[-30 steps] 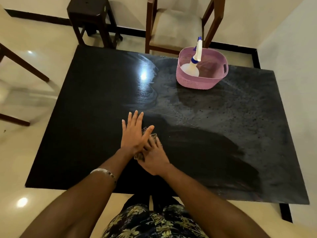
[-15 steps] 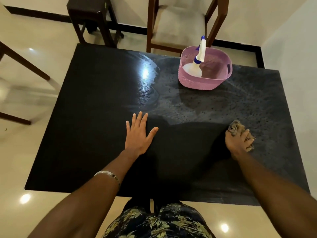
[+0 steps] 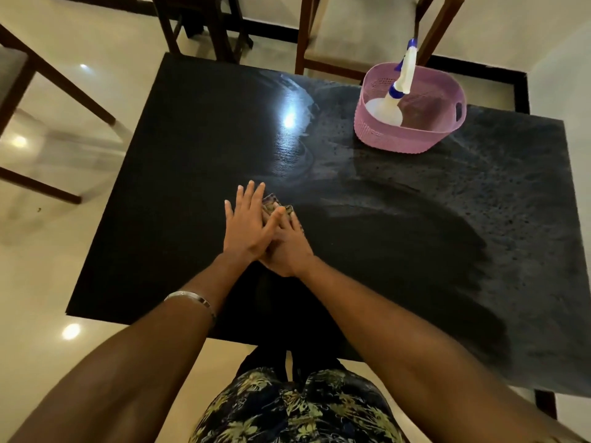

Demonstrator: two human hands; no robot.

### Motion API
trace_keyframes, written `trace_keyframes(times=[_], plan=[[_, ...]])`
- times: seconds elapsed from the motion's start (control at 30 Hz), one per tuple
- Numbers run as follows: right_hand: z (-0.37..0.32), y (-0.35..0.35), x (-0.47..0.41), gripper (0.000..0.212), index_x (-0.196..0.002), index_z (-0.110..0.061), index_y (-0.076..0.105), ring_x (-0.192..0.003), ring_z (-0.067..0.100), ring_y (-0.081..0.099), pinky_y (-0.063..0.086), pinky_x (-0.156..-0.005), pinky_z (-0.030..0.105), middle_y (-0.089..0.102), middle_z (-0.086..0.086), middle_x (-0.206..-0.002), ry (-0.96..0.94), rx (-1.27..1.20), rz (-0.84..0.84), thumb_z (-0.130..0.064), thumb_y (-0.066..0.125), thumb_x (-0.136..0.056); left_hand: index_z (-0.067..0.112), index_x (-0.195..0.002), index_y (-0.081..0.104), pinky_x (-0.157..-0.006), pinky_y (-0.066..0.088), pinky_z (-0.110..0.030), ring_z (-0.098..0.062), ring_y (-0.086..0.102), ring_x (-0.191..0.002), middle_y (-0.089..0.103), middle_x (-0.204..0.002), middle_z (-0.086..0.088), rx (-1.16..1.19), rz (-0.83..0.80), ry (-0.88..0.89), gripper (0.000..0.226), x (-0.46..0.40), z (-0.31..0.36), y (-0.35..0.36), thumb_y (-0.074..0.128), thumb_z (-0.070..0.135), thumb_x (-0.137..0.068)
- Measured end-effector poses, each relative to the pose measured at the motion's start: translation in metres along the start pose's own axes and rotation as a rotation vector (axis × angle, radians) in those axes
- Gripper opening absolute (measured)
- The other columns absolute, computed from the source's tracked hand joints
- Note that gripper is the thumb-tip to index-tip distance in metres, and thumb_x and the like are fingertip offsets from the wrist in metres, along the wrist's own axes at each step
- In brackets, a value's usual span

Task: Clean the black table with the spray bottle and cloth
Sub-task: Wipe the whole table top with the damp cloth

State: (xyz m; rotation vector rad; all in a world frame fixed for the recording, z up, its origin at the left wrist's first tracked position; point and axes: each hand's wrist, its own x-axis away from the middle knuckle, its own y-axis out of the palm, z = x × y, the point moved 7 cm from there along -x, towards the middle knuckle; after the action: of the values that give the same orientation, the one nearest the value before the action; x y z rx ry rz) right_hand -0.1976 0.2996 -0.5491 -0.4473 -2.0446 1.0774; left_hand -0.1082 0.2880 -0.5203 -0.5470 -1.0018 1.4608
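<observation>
The black table [image 3: 192, 174] runs from its near edge at the person's waist to a far edge where two wooden chairs stand, with a third chair off its left side. Its left half is bare and glossy, open for wiping; the right half carries a dull, speckled film, crossed by one dark arc-shaped swath that curves from the middle toward the right edge. Near the far right corner sits one pink basket [image 3: 383, 135], just inside the table's far edge. One spray bottle [image 3: 385, 111] stands in it, its long axis tilted, the nozzle end leaning up and away over the basket's far rim. Both hands meet near the table's middle. The left hand [image 3: 248, 228] lies flat with fingers spread, its grip open, the thumb crossing over the right hand [image 3: 287, 251]. The right hand presses on one cloth [image 3: 271, 203], fingers closed over it as far as can be seen; only a bunched, patterned corner shows past the fingertips, pointing toward the far edge. One metal bracelet [image 3: 188, 297] circles the left wrist.
</observation>
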Motion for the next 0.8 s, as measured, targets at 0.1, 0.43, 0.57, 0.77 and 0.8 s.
trace_keyframes(times=[0.1, 0.43, 0.57, 0.77, 0.8], plan=[[0.065, -0.013, 0.017, 0.078, -0.16, -0.034, 0.011, -0.154, 0.028, -0.009, 0.005, -0.122, 0.058, -0.003, -0.005, -0.168, 0.109, 0.03, 0.113, -0.051, 0.047, -0.093, 0.021, -0.157, 0.014, -0.122, -0.004, -0.051, -0.019, -0.005, -0.152, 0.007, -0.166, -0.002, -0.006, 0.018, 0.016, 0.076, 0.001, 0.0, -0.002, 0.025, 0.065, -0.096], [0.243, -0.044, 0.092, 0.073, -0.161, -0.028, 0.006, -0.152, 0.04, -0.012, -0.003, -0.121, 0.06, -0.005, 0.002, -0.168, 0.91, -0.167, 0.292, -0.053, 0.035, -0.099, 0.02, -0.157, 0.014, -0.122, -0.004, -0.049, -0.019, -0.006, -0.152, 0.007, -0.166, -0.002, 0.007, 0.012, 0.007, 0.083, 0.008, 0.002, 0.002, 0.018, 0.07, -0.091], [0.113, -0.028, 0.026, 0.078, -0.16, -0.028, 0.007, -0.152, 0.04, -0.011, -0.006, -0.119, 0.059, -0.003, 0.003, -0.168, 0.454, 0.039, 0.285, -0.052, 0.042, -0.094, 0.02, -0.157, 0.013, -0.122, -0.005, -0.049, -0.018, -0.007, -0.152, 0.006, -0.166, -0.002, 0.009, 0.004, 0.03, 0.085, 0.006, 0.004, 0.008, 0.017, 0.072, -0.091], [0.081, -0.014, 0.016, 0.075, -0.16, -0.033, 0.01, -0.153, 0.029, -0.012, 0.0, -0.123, 0.055, -0.006, -0.006, -0.168, 0.177, 0.026, 0.168, -0.05, 0.044, -0.095, 0.022, -0.157, 0.013, -0.122, -0.005, -0.049, -0.018, -0.006, -0.152, 0.006, -0.166, -0.002, -0.012, -0.015, 0.058, 0.085, -0.006, 0.008, 0.011, 0.016, 0.073, -0.089], [0.109, -0.019, 0.024, 0.074, -0.16, -0.033, 0.014, -0.154, 0.031, -0.006, 0.002, -0.123, 0.056, 0.0, -0.005, -0.168, 0.259, -0.011, 0.223, -0.05, 0.042, -0.094, 0.023, -0.157, 0.015, -0.122, -0.005, -0.049, -0.018, -0.006, -0.152, 0.007, -0.166, -0.002, -0.004, -0.006, 0.061, 0.084, -0.008, 0.008, 0.009, 0.017, 0.073, -0.09]])
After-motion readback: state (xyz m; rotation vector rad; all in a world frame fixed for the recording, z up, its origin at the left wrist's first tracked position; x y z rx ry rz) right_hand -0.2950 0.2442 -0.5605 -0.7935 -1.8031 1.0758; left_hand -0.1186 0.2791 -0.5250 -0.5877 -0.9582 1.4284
